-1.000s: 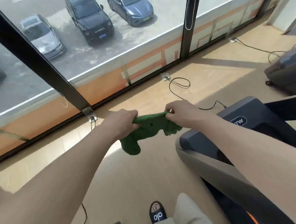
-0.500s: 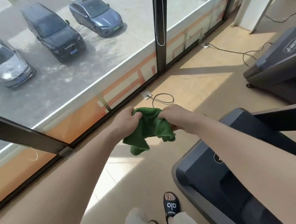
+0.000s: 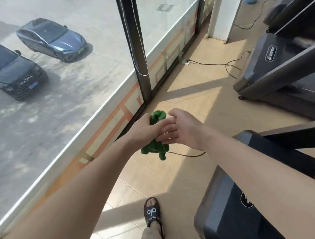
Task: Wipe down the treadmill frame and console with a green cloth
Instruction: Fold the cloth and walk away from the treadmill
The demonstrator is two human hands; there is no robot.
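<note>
Cloth [image 3: 155,147] now bunched in left hand [image 3: 144,128]; right hand [image 3: 181,130] fingers straight, touching it.

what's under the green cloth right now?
Only tan floor and a black cable lie below the green cloth, gripped mid-air by the left hand; its middle is covered by both hands.

One head-worn view is looking forward and steeply down from standing height, with both forearms reaching away from the lens. It is facing the black window post [image 3: 137,46], which is standing upper centre. Left of the post, the view is passing through glass to a car park below. The near treadmill [image 3: 232,207] is sitting lower right of the post, close to the camera.
</note>
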